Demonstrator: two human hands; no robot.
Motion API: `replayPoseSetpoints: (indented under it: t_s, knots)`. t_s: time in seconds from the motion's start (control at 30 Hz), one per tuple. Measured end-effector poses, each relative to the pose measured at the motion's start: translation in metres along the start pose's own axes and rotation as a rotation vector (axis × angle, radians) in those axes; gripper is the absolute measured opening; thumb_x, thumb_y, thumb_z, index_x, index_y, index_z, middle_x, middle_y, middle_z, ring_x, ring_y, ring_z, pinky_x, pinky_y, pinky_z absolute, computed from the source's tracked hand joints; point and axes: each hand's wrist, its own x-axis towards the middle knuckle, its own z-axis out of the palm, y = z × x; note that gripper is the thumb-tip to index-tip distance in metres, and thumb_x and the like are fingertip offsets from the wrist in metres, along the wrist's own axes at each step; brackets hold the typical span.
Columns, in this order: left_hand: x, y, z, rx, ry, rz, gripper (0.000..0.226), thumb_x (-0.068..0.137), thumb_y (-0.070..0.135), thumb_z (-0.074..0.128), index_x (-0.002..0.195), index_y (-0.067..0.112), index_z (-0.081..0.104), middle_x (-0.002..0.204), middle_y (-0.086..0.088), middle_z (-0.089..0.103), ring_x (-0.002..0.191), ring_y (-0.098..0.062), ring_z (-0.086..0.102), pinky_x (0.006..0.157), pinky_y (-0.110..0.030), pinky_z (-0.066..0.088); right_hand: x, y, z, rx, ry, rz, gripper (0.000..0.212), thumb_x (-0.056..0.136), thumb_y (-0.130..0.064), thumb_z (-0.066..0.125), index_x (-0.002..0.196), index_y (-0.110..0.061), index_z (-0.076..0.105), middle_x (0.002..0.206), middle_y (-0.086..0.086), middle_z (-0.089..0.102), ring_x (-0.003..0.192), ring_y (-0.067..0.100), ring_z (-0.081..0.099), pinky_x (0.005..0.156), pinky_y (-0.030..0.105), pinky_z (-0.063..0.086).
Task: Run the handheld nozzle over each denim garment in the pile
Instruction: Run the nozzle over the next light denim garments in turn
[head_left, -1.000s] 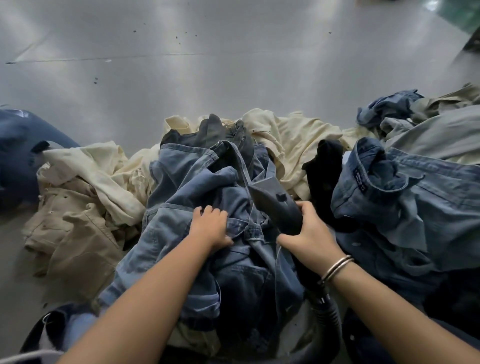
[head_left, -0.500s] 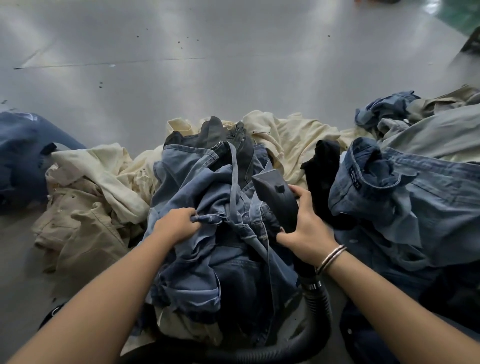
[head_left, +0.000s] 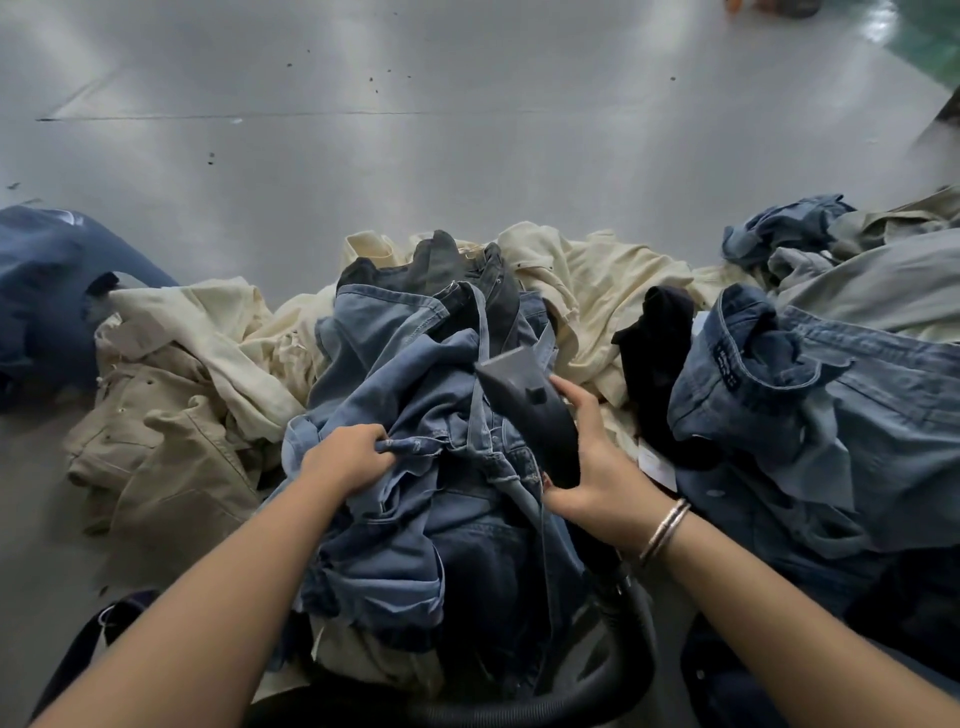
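Gripping nozzle (head_left: 524, 400) in right hand (head_left: 597, 467) | left hand (head_left: 345, 457) pinching denim (head_left: 415, 395)

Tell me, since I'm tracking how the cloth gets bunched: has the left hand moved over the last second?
Yes. The left hand has slid left and toward the person, away from the nozzle, and now grips a fold of the blue denim garment.

Beyond my fingers stretches a glossy grey floor (head_left: 467, 171), streaked with pale light, crossed by a thin seam (head_left: 218, 117) and speckled with dark flecks; far right, a green patch (head_left: 930, 36).
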Motion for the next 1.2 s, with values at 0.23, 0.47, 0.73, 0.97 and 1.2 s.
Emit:
replayPoseSetpoints:
  t_s: [0.23,0.47,0.73,0.97,1.2]
  knots:
    - [0.014,-0.002,0.014,-0.004,-0.097,-0.012,0.038,0.076,0.067,0.051,0.080,0.029,0.051,0.091,0.007,0.058,0.101,-0.020,0.056,0.077,-0.034,0.046,-0.051,0.087,0.045,-0.048,-0.350,0.584,0.039,0.069,-0.031,0.083,0.102,-0.025,0.061,0.104,-0.007,0.068,0.090,-0.001,0.061,0.089,0.025,0.049]
    - [0.024,-0.006,0.042,-0.005,-0.096,-0.041,0.048,0.074,0.077,0.042,0.081,0.029,0.045,0.103,0.004,0.064,0.105,-0.022,0.058,0.076,-0.035,0.044,-0.011,0.112,0.077,0.119,-0.334,0.640,0.022,0.068,-0.024,0.079,0.081,-0.015,0.064,0.073,-0.006,0.061,0.065,-0.001,0.056,0.060,0.013,0.040]
    - [0.035,-0.010,0.062,0.003,-0.046,-0.045,0.035,0.084,0.063,0.039,0.088,0.031,0.054,0.108,0.001,0.067,0.105,-0.024,0.060,0.073,-0.033,0.040,0.050,0.086,0.018,0.432,-0.063,0.426,0.054,0.059,-0.015,0.086,0.102,-0.004,0.056,0.076,0.005,0.064,0.062,0.014,0.059,0.054,0.025,0.048]
    - [0.037,-0.022,0.038,-0.589,-0.005,-0.128,0.037,0.098,0.031,0.043,0.107,0.007,0.069,0.112,-0.020,0.066,0.110,-0.034,0.057,0.084,-0.033,0.040,0.043,0.053,0.025,0.197,-0.345,0.189,0.037,0.077,-0.046,0.065,0.103,-0.022,0.053,0.089,-0.015,0.064,0.081,-0.006,0.059,0.075,0.011,0.044]
    - [0.028,-0.023,0.036,-0.780,0.100,-0.289,0.032,0.100,0.025,0.039,0.095,0.007,0.064,0.112,-0.024,0.063,0.092,-0.031,0.054,0.079,-0.033,0.038,0.025,0.067,0.065,-0.006,-0.284,0.137,0.032,0.083,-0.030,0.072,0.108,-0.024,0.053,0.097,0.008,0.066,0.087,0.006,0.055,0.081,0.024,0.047]
